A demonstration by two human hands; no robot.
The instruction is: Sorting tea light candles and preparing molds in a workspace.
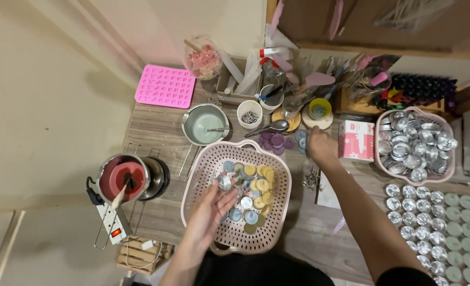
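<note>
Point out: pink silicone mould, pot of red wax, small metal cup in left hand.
pink silicone mould [165, 86], head view, centre of tray
pot of red wax [119, 178], head view, wax surface
small metal cup [224, 182], head view, rim

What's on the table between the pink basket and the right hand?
In the head view, purple wax discs and a spoon lie between the pink basket and the right hand.

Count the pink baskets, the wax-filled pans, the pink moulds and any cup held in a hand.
Pink perforated baskets: 2, the wax-disc basket and the cup basket
Wax-filled pans: 2, the red-wax pot and the pale-wax saucepan
Pink silicone mould: 1
Metal tealight cup in the left hand: 1
Total: 6
</note>
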